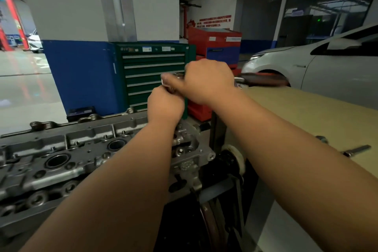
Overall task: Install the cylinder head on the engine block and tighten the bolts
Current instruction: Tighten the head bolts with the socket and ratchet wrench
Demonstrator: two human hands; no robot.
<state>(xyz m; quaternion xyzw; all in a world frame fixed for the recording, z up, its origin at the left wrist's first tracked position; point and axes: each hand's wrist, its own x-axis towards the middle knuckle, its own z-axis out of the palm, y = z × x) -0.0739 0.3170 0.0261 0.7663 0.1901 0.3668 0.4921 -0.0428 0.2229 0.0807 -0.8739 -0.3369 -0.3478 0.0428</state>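
Nearest, below and to the left of the hands, the cylinder head lies flat with its wells and bolt holes facing up. The block beneath it is out of sight. To the right of the forearms, a tan-covered desk carries a loose bolt near its edge.

Over the head's right end, the left hand is fisted around the lower part of a wrench, though blur hides exactly what it clasps. The right hand wraps the tool's top, and the handle runs out to its right.

This looks like bolt tightening. If the socket sits crooked, it could slip under load, rounding the bolt or driving knuckles into the casting's sharp ridges.

The handle's sweep has open air above the desk. Beyond the hands stand a green tool cabinet and a white car, both well apart.
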